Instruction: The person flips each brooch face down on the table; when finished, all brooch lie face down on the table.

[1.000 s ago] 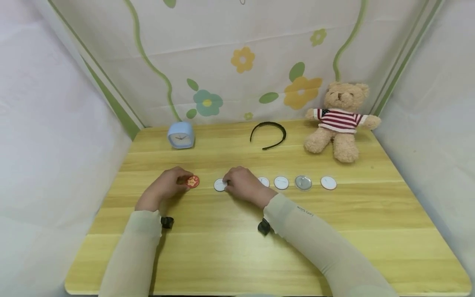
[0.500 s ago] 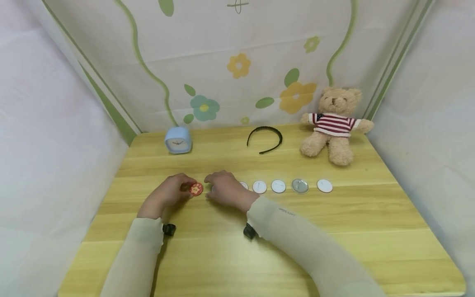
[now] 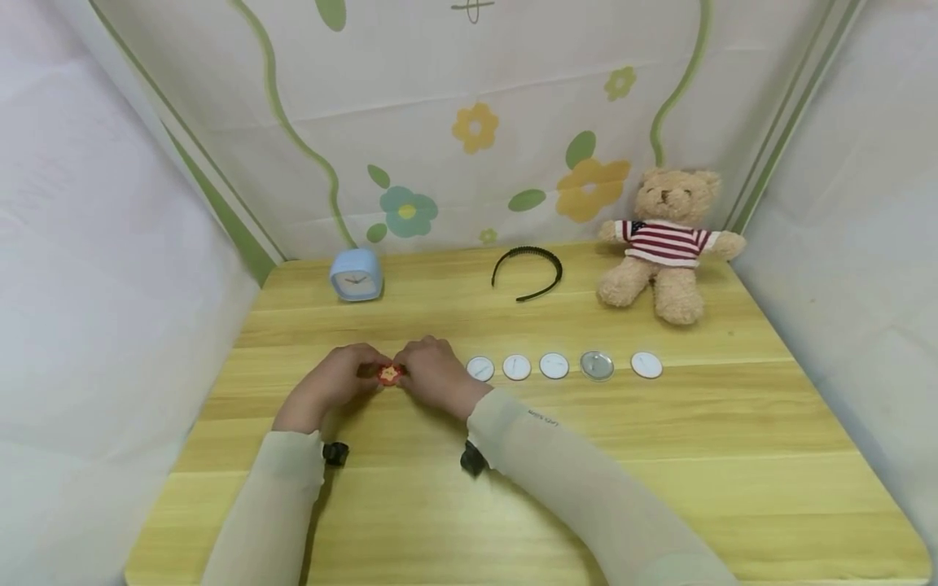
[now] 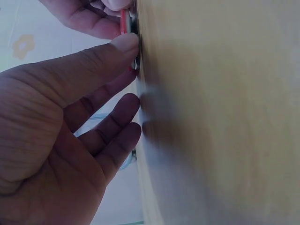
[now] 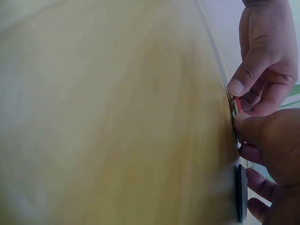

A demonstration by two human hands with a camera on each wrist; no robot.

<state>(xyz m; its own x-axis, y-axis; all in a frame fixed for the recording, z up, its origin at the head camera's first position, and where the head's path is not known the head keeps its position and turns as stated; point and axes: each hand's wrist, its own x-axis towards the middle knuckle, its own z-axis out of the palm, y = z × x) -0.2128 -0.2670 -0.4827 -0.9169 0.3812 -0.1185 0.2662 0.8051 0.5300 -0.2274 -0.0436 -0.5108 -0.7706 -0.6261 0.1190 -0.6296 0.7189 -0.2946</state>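
Note:
A red pin badge with a yellow star sits low over the wooden table between my two hands. My left hand pinches it from the left, thumb and forefinger at its rim. From the other side, my right hand pinches the same badge. In the left wrist view only its red edge shows. A dark-rimmed disc stands out beside the right hand's lower fingers in the right wrist view. Just right of that hand lies a white-backed badge, its pin facing up.
Farther right in the row lie white-backed badges and a silver-backed one. Behind them are a blue clock, a black headband and a teddy bear by the flowered backdrop.
My right hand has moved left from a white-backed badge to the red badge and now pinches it. The left hand, holding the red badge, has shifted slightly right.

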